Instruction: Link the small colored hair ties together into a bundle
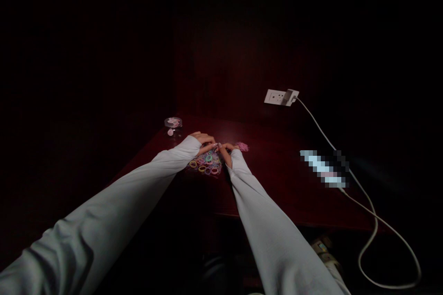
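Note:
My left hand [205, 140] and my right hand [226, 150] meet at the fingertips over the far part of a dark red table [273, 184]. Their fingers are pinched together on something too small and dim to make out. Just below them lies a pile of colourful hair ties [204, 167], mostly small rings in pink, yellow, purple and mint. A bundle of thin pink strands [243, 146] rests beyond my right hand, partly hidden by it. Long pale sleeves cover both arms up to the wrists.
A clear container [173, 122] with pink items stands at the back left. On the right lies a pixelated phone-like object [323, 169], its white cable [318, 124] running to a charger [291, 97] in the wall socket [274, 97]. The cable loops past the table's front edge.

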Motion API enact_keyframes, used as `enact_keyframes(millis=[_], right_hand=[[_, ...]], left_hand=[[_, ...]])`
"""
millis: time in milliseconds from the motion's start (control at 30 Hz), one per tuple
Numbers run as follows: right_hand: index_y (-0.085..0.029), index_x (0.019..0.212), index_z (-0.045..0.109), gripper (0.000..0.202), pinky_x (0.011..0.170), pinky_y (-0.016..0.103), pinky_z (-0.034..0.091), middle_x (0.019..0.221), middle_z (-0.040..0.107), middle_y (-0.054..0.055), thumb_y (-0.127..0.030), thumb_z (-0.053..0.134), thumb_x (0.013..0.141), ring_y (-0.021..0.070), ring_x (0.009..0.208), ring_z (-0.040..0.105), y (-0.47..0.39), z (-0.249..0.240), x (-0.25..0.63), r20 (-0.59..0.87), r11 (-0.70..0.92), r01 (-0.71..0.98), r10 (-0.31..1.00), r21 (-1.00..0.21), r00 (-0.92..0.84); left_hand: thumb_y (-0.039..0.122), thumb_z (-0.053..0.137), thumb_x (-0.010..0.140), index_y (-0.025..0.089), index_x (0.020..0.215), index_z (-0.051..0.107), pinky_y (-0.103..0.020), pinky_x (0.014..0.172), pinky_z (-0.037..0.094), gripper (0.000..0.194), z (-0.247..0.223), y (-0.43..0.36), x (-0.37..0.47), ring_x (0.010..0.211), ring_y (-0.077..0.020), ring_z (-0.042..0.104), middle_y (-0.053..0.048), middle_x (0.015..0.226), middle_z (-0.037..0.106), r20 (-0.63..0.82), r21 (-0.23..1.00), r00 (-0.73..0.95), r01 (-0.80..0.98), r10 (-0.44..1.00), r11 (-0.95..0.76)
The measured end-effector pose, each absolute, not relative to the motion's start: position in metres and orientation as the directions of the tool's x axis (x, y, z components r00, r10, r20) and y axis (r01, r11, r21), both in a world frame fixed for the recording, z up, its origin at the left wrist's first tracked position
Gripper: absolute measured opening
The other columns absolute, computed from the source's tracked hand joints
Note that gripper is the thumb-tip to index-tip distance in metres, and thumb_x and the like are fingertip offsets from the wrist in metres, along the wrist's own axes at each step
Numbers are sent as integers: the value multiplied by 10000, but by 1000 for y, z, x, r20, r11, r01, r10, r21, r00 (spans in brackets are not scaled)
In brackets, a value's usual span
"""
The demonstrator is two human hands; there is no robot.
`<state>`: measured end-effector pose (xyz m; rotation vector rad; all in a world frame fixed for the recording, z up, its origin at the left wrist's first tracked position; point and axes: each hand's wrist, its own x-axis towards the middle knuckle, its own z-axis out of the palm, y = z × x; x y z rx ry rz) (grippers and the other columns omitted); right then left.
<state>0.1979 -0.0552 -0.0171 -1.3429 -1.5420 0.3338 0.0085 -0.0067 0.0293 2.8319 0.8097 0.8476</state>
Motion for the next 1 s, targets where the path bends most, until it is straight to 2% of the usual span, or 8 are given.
enact_keyframes(millis=[67,233,300,533,800,1000], right_hand=[[-256,782,766,361,886,318,442,789,669,20,-479,558,975,214,923,567,-59,-15,197,494,342,565,859,-751,137],[-270,802,766,320,900,341,447,821,687,20,-438,554,973,233,941,555,-64,-10,197,476,329,578,871,-747,120],[-277,796,763,320,921,346,442,827,693,18,-431,548,977,234,953,552,-65,-9,198,467,324,585,878,-744,106],[-262,783,754,316,914,331,441,803,642,10,-431,563,968,211,936,547,-65,-10,197,463,322,560,878,-764,126],[-264,721,740,355,875,340,444,777,663,21,-469,566,953,224,897,562,-55,-16,199,479,320,561,864,-763,157],[-247,702,740,359,853,330,449,697,634,19,-487,601,929,220,860,573,-42,-26,197,473,272,574,849,-772,235]], left_hand=[[376,477,1056,189,957,721,-283,831,401,322,30,-8,9,760,-143,581,-15,838,677,494,245,692,470,527,-848],[471,433,1062,183,970,711,-245,713,405,411,27,-8,13,718,-141,557,-1,786,671,458,439,631,452,626,-776],[476,434,1056,180,932,713,-239,694,401,425,25,-6,15,713,-139,552,-3,786,677,437,470,646,428,625,-772],[397,499,1016,183,884,726,-232,698,394,339,21,-1,17,658,-121,518,13,733,635,444,438,666,422,599,-794],[399,521,1016,193,876,726,-253,741,387,323,27,-6,16,700,-137,535,-2,774,650,497,323,633,500,593,-804],[404,502,1025,193,904,720,-251,758,395,327,29,-8,16,700,-132,537,-4,807,677,480,312,655,494,584,-811]])
